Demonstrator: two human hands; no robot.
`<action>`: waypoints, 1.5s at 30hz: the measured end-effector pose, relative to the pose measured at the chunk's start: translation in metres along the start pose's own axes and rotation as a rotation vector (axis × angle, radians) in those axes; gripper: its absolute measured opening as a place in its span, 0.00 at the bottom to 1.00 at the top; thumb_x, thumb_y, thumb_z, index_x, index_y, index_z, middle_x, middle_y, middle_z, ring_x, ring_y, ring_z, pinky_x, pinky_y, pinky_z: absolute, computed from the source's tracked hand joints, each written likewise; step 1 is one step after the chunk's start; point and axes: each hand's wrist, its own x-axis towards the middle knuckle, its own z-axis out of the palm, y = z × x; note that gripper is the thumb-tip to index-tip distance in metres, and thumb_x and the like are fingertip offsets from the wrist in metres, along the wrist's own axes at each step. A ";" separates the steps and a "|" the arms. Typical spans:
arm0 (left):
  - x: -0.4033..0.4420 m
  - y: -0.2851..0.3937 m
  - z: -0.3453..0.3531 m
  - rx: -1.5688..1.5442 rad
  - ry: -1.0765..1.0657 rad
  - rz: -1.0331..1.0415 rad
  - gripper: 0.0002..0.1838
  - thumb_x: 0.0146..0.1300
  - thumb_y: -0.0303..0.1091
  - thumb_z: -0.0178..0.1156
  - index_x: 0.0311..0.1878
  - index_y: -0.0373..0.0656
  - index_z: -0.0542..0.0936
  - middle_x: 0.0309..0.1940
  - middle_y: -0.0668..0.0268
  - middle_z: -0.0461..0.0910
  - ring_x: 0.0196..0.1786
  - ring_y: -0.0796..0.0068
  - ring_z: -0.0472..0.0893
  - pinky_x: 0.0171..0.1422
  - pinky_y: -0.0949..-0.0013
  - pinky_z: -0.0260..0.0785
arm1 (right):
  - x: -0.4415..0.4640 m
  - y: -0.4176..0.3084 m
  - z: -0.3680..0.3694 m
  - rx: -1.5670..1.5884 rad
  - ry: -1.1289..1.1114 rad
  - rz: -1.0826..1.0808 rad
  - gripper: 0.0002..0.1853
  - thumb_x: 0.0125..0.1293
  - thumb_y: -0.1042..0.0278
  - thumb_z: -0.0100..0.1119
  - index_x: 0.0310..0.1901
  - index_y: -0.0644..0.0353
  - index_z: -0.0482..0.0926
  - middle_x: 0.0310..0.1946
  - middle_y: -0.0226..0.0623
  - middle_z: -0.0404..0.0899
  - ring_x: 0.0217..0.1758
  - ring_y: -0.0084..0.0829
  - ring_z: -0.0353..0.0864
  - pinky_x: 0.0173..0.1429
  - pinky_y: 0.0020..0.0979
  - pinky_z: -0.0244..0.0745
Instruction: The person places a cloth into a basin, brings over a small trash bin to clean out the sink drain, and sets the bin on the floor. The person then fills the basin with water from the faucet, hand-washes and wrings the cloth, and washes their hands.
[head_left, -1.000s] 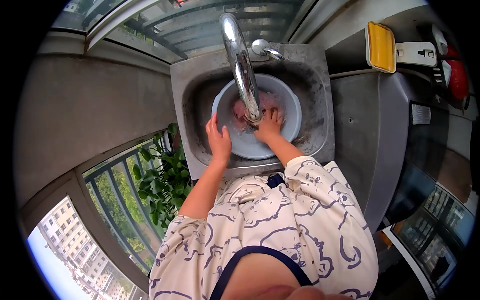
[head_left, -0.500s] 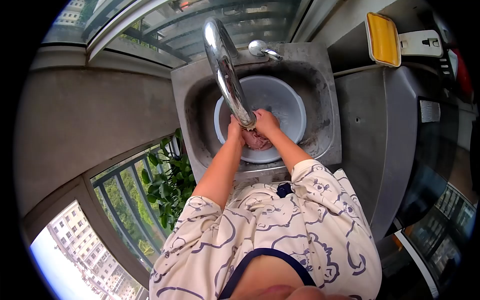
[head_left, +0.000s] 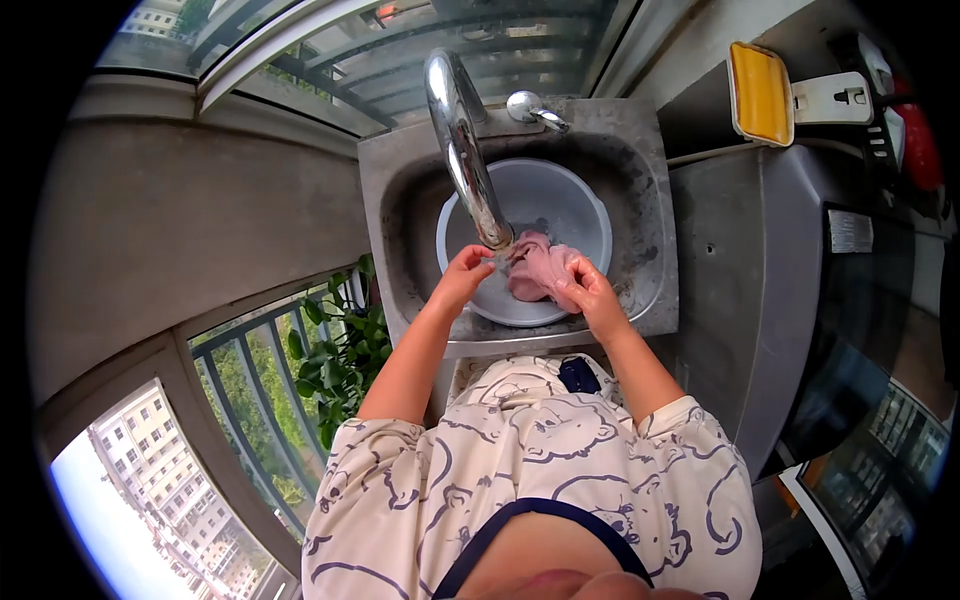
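Note:
A wet pink cloth [head_left: 538, 270] hangs bunched over a grey-blue basin [head_left: 590, 205], beneath the chrome faucet [head_left: 465, 150]. Its right side is pinched in the fingers of my right hand [head_left: 592, 296], over the basin's right front part. My left hand [head_left: 464, 277] is at the basin's left side, beside the faucet's mouth, with thumb and fingertips close together. Whether a bit of cloth is between those fingertips cannot be made out. The basin stands in a metal sink [head_left: 648, 270].
A faucet lever [head_left: 535, 110] is behind the basin. Left of the sink is a leafy plant [head_left: 345, 355] by a railing. A yellow item in a white dish [head_left: 760, 95] and a grey appliance [head_left: 785, 260] are at the right.
My hands, together under the faucet half a second ago, have moved apart. The cloth has been lifted and spread toward the right with my right hand.

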 end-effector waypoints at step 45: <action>0.066 0.011 -0.009 0.942 0.318 0.438 0.09 0.49 0.26 0.49 0.32 0.38 0.79 0.32 0.55 0.76 0.38 0.55 0.75 0.43 0.66 0.67 | 0.133 0.034 -0.015 -1.281 0.341 0.194 0.25 0.42 0.56 0.64 0.41 0.62 0.71 0.39 0.47 0.72 0.44 0.41 0.72 0.47 0.35 0.68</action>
